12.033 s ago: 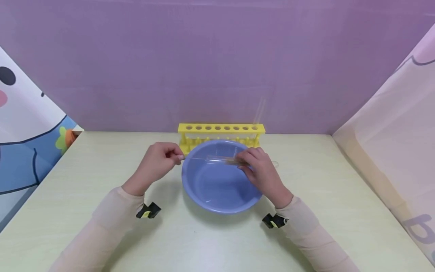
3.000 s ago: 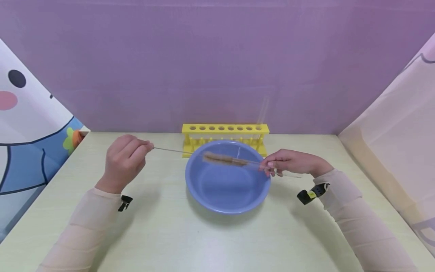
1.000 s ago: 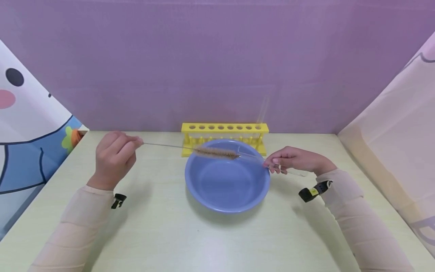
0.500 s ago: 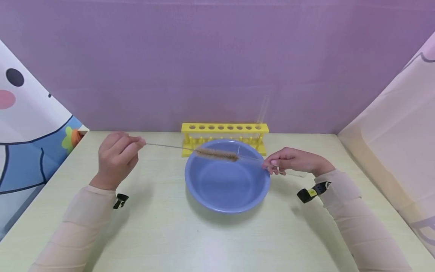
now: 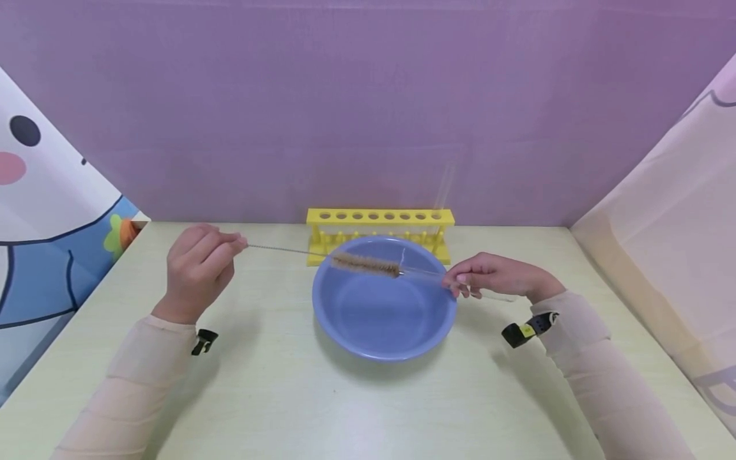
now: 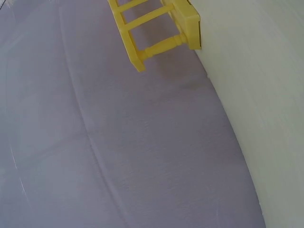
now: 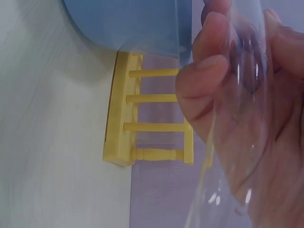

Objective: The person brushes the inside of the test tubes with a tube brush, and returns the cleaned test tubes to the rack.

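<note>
My left hand [image 5: 198, 271] pinches the thin twisted-wire handle of a test tube brush [image 5: 365, 263], off to the left of the blue basin [image 5: 385, 351]. The brush's brown bristles lie almost level over the basin's far part. In the fingers of my right hand [image 5: 494, 276], at the basin's right rim, is a clear glass test tube [image 7: 249, 118], tilted slightly with its mouth toward the brush. The brush tip is at the tube's mouth; whether it is just inside, I cannot tell. The left wrist view does not show my left hand.
Behind the basin stands a yellow test tube rack [image 5: 379, 217] with a row of holes. Another clear test tube [image 5: 444, 185] stands upright in its right end. A purple cloth [image 5: 368, 115] hangs behind the pale table [image 5: 345, 409].
Twelve seconds ago the bristles were inside the tube; now they are outside it. My hands have moved apart, left hand leftward and right hand rightward. The last second shows only slight shifts.
</note>
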`<state>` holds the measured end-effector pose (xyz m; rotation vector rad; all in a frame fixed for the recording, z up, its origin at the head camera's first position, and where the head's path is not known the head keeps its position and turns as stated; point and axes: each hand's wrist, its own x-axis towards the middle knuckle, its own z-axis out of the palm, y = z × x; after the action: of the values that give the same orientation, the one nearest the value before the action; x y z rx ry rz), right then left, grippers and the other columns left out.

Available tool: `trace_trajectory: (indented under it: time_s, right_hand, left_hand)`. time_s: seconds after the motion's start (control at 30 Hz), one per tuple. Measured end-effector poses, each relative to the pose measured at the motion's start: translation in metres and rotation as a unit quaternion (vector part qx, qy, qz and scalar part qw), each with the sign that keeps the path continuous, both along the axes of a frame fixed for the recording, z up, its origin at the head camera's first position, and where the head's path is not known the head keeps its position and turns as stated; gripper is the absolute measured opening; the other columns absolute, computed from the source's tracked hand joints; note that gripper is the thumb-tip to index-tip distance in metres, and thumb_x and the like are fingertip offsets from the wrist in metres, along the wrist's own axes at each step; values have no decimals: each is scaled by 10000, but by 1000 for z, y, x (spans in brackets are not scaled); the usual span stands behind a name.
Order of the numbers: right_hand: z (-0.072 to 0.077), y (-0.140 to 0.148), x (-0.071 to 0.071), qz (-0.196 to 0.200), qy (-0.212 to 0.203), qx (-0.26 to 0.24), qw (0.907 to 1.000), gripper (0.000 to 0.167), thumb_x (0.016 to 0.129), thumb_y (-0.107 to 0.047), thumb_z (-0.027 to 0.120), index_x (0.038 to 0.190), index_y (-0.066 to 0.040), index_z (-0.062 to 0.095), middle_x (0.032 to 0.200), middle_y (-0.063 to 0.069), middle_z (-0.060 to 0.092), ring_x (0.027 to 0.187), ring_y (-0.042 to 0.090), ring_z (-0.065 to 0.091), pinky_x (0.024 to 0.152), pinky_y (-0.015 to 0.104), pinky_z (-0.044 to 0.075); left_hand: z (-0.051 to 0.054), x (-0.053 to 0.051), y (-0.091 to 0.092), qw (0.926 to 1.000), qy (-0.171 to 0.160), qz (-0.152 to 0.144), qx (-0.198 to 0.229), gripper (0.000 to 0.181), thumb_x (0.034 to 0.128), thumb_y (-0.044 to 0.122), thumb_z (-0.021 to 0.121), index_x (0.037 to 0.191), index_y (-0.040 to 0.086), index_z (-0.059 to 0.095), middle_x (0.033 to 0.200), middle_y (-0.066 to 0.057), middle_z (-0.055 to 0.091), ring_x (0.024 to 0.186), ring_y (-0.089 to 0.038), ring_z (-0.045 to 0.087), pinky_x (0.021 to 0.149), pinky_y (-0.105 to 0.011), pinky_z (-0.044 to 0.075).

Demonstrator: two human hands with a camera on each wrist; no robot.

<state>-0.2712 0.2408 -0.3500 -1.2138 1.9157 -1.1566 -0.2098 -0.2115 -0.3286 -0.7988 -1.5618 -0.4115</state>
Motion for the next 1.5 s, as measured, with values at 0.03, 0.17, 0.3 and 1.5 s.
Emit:
trace_trajectory:
  time_s: [0.03,0.17,0.3,1.5]
  right_hand:
    - [0,0,0,2,10,-10,10000,262,988,-1,389,1143,103,573,892,9,632,755,124,537,560,321,457]
    - [-2,0,0,4,34,-79,10000,260,984,13,388,1143,105,572,891,6,635,752,129,539,559,308,459]
    - [-4,-3,2,62,45,-205,9998,255,977,35,387,1137,125,564,873,47,628,739,138,538,550,323,457]
    - [3,-21,22,-1111,1356,153,9844,196,965,-29,477,1104,50,591,951,121,605,856,188,551,747,233,485]
  left_hand:
    - [0,0,0,10000,-1,-5,9,211,880,-44,544,682,-27,615,638,-171,618,545,-350,508,559,-471,427]
    - [1,1,2,10000,-4,-10,21,233,895,-32,528,677,-27,610,635,-171,615,541,-349,504,552,-470,421]
    - [1,2,4,9999,13,-121,-29,208,842,-103,508,677,-21,605,631,-164,615,542,-345,505,552,-469,420]
    - [6,15,11,9804,-1877,192,-563,219,733,-173,615,761,44,624,664,-76,608,591,-262,496,556,-375,400]
